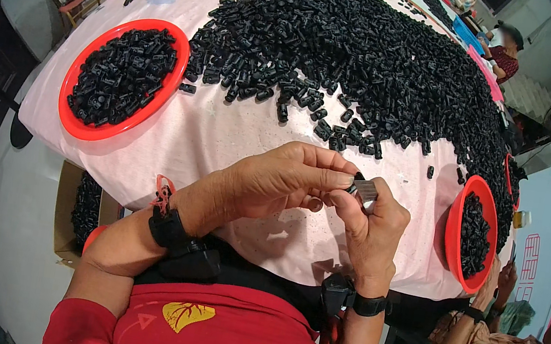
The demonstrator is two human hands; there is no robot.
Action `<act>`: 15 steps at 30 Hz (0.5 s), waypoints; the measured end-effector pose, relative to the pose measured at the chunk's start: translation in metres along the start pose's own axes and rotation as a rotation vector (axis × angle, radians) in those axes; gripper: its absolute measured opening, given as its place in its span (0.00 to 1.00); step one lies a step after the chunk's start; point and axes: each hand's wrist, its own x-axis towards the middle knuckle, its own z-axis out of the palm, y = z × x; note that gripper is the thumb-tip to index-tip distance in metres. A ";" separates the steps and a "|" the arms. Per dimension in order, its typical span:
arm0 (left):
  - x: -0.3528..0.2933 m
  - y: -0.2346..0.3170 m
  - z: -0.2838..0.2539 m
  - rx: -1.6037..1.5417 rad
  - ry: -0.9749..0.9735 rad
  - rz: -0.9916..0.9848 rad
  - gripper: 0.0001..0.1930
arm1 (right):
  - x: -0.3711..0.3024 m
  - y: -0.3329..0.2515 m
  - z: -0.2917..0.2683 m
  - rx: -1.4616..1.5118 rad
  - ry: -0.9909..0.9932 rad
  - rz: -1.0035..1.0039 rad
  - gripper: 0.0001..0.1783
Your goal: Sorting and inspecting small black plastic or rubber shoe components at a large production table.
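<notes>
Over the near side of the table, my left hand [281, 181] and my right hand [375, 231] meet with their fingertips close together. A small black part [359, 177] is pinched in my left thumb and fingers, mostly hidden by them. My closed right hand grips a small flat grey metal piece [366, 190], which lies against the black part. How far the two touch is covered by the fingers. Beyond my hands, loose black parts [351, 48] of short cylindrical shape form a large heap.
A red basin [66, 87] full of black parts stands at the left, another red basin [454, 224] at the right. Pale pink cloth [224, 136] covers the table. Below its left edge sits a cardboard box [65, 212] of parts. Other people are around the table, one close on my right.
</notes>
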 end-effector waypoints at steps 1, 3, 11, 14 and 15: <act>0.000 0.000 0.000 -0.002 -0.002 0.002 0.13 | 0.000 0.000 0.000 -0.018 -0.006 -0.004 0.24; 0.000 0.000 0.000 -0.004 -0.005 0.003 0.13 | 0.000 -0.001 -0.001 -0.037 -0.011 -0.007 0.24; 0.000 0.001 0.001 -0.005 -0.013 -0.016 0.13 | 0.000 0.000 0.000 0.011 -0.035 -0.002 0.24; -0.001 0.001 0.001 -0.006 -0.006 -0.016 0.13 | 0.001 -0.002 -0.001 0.024 -0.046 0.014 0.24; -0.001 0.001 0.001 -0.006 -0.006 -0.016 0.13 | 0.000 0.000 0.000 0.023 -0.046 0.014 0.24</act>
